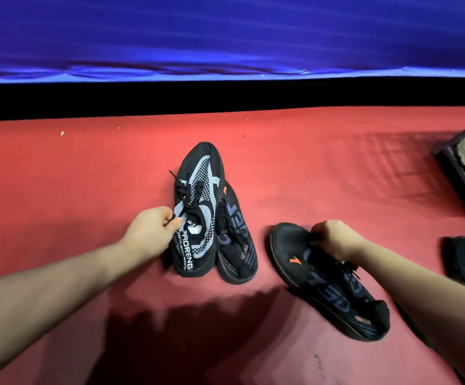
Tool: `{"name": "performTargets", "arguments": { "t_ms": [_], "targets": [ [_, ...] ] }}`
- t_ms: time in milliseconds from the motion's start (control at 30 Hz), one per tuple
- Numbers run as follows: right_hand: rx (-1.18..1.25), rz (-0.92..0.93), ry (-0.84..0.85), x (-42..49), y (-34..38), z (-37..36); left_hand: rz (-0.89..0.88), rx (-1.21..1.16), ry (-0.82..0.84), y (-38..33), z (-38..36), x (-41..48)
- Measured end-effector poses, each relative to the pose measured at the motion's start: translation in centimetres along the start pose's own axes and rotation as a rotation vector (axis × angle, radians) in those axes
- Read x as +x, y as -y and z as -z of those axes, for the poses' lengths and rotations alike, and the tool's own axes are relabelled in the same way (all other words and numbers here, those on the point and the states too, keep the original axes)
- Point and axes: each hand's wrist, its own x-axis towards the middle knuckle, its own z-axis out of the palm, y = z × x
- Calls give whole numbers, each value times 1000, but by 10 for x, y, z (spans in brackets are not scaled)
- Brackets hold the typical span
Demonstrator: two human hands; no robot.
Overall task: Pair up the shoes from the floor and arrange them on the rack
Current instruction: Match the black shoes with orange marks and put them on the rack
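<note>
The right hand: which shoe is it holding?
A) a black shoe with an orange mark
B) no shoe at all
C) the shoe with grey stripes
A: the right hand grips the laces of the orange-marked shoe, while the left hand pinches a lace of the grey-striped shoe.

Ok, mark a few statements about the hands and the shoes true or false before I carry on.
1. The left hand holds the black-and-grey sneaker at its laces. True.
2. The right hand is empty. False: it grips an orange-logo black shoe by the laces.
3. A second orange-logo shoe lies against the black-and-grey sneaker. True.
4. Both orange-logo shoes are on the rack. False: neither is; the rack stands far right.
</note>
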Motion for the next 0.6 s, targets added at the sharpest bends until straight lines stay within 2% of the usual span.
{"name": "performTargets", "arguments": {
  "t_ms": [133, 267, 433, 533, 600],
  "targets": [
    [254, 135, 49, 16, 32, 31, 108, 70, -59, 38, 28, -3],
    [443, 206, 92, 28, 84, 53, 239, 184, -32, 75, 41, -11],
    [532, 139, 55, 57, 171, 36, 373, 202, 32, 101, 45, -27],
    [523, 81, 67, 66, 209, 19, 398, 205, 102, 113, 48, -39],
    [313, 101, 33, 67, 227, 6, 414, 198, 163, 116, 53, -48]
  ]
}}
